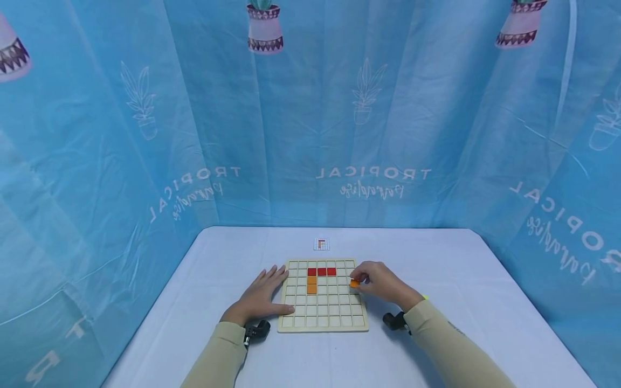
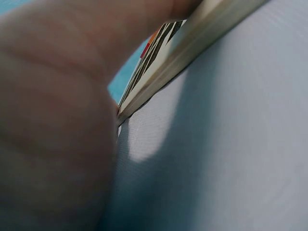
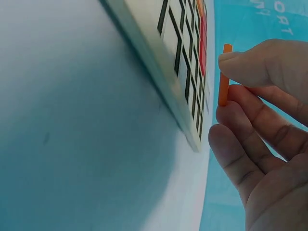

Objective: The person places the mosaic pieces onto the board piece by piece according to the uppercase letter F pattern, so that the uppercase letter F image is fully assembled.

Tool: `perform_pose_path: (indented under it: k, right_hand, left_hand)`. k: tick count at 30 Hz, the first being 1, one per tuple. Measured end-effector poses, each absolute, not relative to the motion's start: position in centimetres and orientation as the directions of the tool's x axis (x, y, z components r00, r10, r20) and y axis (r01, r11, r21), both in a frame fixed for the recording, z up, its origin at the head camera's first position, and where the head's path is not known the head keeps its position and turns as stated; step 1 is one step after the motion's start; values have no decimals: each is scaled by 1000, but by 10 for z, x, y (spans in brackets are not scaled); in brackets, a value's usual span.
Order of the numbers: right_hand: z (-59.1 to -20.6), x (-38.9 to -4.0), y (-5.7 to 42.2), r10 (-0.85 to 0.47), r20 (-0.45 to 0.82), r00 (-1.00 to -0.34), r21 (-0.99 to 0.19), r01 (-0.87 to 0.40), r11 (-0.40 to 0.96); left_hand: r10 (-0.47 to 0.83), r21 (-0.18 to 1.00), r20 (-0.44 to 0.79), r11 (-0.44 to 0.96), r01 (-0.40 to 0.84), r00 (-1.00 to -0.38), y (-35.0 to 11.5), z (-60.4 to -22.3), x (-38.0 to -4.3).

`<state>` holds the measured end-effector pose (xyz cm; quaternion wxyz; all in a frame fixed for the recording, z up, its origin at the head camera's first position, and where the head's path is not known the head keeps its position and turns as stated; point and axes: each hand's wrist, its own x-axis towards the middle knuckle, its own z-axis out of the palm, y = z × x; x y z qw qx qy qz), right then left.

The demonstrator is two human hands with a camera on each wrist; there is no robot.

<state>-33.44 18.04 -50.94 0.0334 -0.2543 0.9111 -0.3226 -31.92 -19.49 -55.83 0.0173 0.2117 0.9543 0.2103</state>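
Note:
A pale wooden grid board (image 1: 322, 322) lies flat on the table. Three red tiles (image 1: 322, 272) form a row in its upper part, and two orange tiles (image 1: 311, 284) run down below the leftmost red one. My right hand (image 1: 380, 283) pinches another orange tile (image 3: 224, 77) between thumb and fingertips, over the board's right edge. On the other side my left hand (image 1: 264, 296) rests with spread fingers, its thumb and fingertips at the board's left edge. In the left wrist view the palm hides much of the board.
Behind the board lies a small printed card (image 1: 322, 244) with a grid and a coloured pattern. The white-covered table (image 1: 242, 248) is bordered by a blue printed curtain (image 1: 310, 134) at the back and sides. Each wrist carries a black camera mount (image 1: 395, 321).

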Motion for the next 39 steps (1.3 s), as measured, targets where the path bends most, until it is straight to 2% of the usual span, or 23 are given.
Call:
perform_pose_path:
  k: [20, 39]
  right_hand:
    - [-514, -331, 133, -552, 112, -827, -614, -494, 616]
    - [-525, -325, 87, -648, 129, -750, -581, -587, 564]
  left_hand:
    - [411, 396, 55, 828, 397, -910, -195, -558, -319]
    - [407, 379, 42, 838, 392, -912, -196, -559, -319]
